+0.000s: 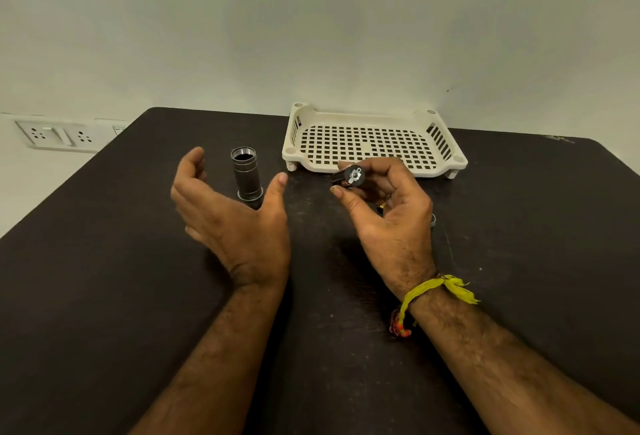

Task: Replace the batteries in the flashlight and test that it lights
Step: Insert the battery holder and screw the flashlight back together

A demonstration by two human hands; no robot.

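Both forearms reach over the dark matte table (104, 279). Behind it waits the empty cream perforated plastic tray (370, 147). Left hand (235, 216) is wide open beside the upright grey metal flashlight body (246, 175), threaded mouth upward, probably ready for loading. Right hand (388, 213) pinches the small black battery holder (349, 176), metal contact facing the camera.
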